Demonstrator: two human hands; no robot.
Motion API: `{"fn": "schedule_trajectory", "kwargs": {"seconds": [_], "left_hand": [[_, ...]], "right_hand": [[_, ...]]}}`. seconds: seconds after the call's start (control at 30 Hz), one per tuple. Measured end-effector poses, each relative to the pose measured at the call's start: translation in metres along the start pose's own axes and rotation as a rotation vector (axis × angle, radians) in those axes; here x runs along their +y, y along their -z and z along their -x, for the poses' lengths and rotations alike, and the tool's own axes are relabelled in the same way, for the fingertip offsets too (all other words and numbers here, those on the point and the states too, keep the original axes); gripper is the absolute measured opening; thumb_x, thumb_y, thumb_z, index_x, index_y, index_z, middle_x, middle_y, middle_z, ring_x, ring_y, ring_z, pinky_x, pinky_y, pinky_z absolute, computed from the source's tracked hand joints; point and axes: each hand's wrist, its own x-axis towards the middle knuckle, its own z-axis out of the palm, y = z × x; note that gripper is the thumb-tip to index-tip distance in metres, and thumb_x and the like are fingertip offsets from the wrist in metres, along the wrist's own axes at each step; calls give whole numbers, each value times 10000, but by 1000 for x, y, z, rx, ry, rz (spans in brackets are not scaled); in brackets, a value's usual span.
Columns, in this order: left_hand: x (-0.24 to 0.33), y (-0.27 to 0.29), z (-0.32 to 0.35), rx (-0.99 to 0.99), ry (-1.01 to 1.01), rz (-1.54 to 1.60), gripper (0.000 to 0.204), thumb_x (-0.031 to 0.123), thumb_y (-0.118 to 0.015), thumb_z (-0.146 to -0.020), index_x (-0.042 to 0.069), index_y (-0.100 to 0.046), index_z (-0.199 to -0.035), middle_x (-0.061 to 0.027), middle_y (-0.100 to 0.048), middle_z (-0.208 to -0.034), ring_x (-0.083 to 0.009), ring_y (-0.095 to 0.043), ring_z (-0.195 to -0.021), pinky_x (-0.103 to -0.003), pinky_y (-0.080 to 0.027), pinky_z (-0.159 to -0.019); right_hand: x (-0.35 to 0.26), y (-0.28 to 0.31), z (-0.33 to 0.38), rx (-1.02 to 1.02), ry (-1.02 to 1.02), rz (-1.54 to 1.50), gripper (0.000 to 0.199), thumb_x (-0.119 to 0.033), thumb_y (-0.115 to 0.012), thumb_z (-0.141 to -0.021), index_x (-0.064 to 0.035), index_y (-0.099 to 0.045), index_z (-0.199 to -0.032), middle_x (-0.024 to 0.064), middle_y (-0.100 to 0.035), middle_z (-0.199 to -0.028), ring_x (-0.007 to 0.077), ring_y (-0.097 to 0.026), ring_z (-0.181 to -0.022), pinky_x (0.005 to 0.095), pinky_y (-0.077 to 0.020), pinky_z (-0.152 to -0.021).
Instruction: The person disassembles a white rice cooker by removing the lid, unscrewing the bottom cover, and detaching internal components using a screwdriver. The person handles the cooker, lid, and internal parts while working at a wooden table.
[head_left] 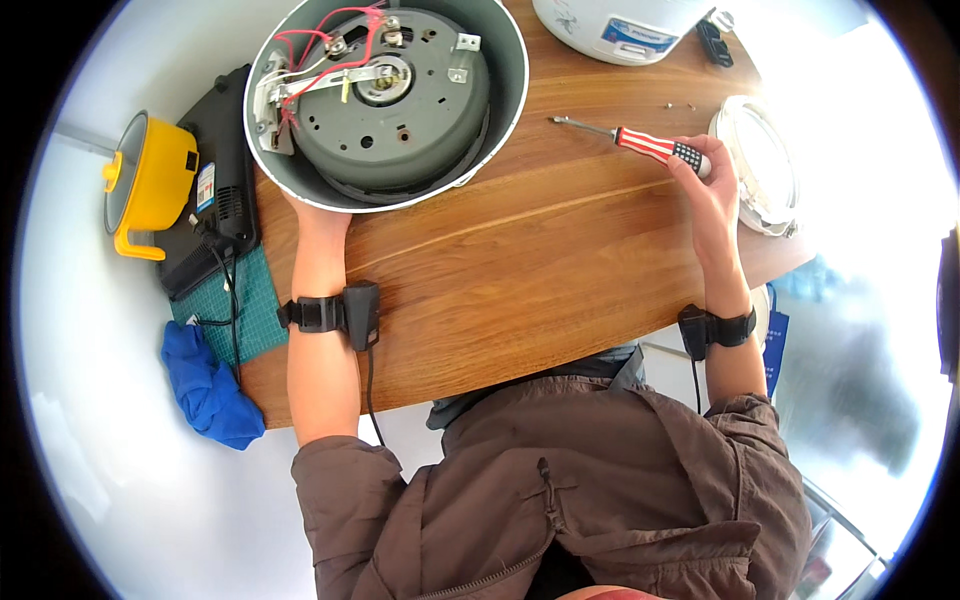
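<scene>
At the upper left a round white appliance housing lies with its open underside up, looking like a rice cooker body. Inside it are a grey metal plate, red wires and a metal strip across the centre. My left hand reaches under the near rim against the housing; its fingers are hidden there. On the right, my right hand is closed around the handle of a screwdriver with a striped red and white grip. The shaft points left, above the table and apart from the housing.
A white ring-shaped part lies right of my right hand. Two tiny pieces lie near it. Beyond are a white appliance and a black plug. Left are a yellow pot, black case, green mat and blue cloth.
</scene>
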Motion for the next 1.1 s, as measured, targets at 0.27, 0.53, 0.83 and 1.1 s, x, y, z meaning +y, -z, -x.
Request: {"fn": "schedule_trajectory", "kwargs": {"seconds": [0.27,0.53,0.83,1.1], "left_hand": [[8,-1,1,-16,28,-38,423,209,-413,-1102,53,-485,-1489,-100,-580,-1439,-233,-594,-1262,-382,-503,-1065],[9,1,0,-8,40,-46,421,214,-415,-1102,49,-491,-1482,-101,-585,-1430,-232,-599,-1253,-381,-506,-1059],[7,-1,2,-6,39,-49,418,220,-418,-1102,45,-498,-1474,-102,-592,-1420,-231,-603,-1243,-380,-510,-1052],[5,-6,0,-16,45,-42,416,225,-420,-1102,42,-504,-1467,-104,-597,-1411,-230,-608,-1235,-379,-514,-1046]], "right_hand": [[8,8,12,-42,92,154,245,-22,-710,-868,-28,-588,-1080,46,-650,-1042,130,-607,-970,280,-502,-879],[-25,8,27,-253,370,687,462,65,-633,-770,-69,-673,-1210,126,-571,-1095,325,-621,-991,381,-519,-874],[-41,1,20,-346,518,954,446,-92,-691,-857,-87,-630,-1299,124,-586,-1117,317,-588,-1059,412,-447,-971],[-26,-47,-11,-282,594,959,343,-257,-751,-891,-56,-639,-1146,114,-622,-1017,331,-619,-995,434,-502,-869]]}}
